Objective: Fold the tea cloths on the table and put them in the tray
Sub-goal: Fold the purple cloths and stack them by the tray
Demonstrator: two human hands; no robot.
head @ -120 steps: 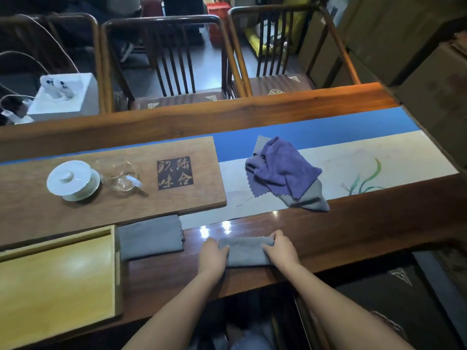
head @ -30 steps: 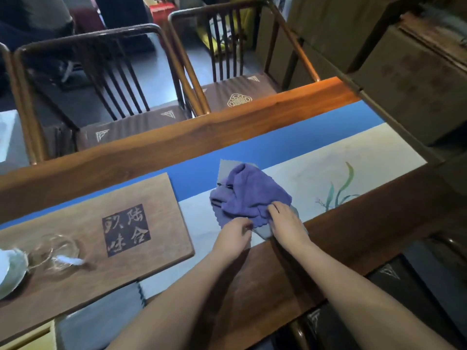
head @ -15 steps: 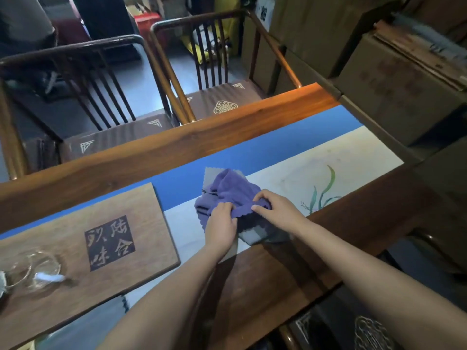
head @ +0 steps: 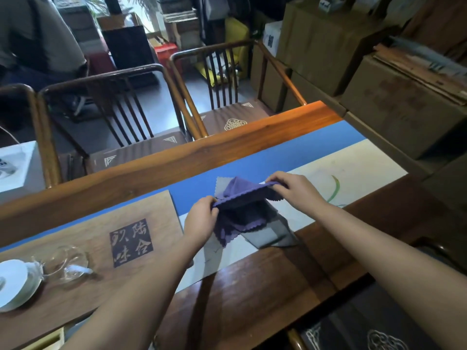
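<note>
A purple tea cloth (head: 240, 198) with a scalloped edge hangs lifted above the table runner (head: 353, 162). My left hand (head: 202, 219) pinches its left corner and my right hand (head: 290, 189) pinches its right corner, stretching the top edge between them. Under it a grey cloth (head: 273, 234) lies crumpled on the runner, partly covered by the purple one. A corner of the yellow wooden tray (head: 54, 337) shows at the bottom left edge.
A wooden tea board (head: 83, 238) with carved characters lies to the left, bearing a white lidded cup (head: 15, 284) and a glass pitcher (head: 65, 261). Two wooden chairs (head: 222, 79) stand beyond the table. Cardboard boxes (head: 404, 104) are stacked at the right.
Both hands have left the folded grey cloth at the table's front, reached to the pile on the runner, taken the purple cloth's corners and lifted it off the grey cloth.
</note>
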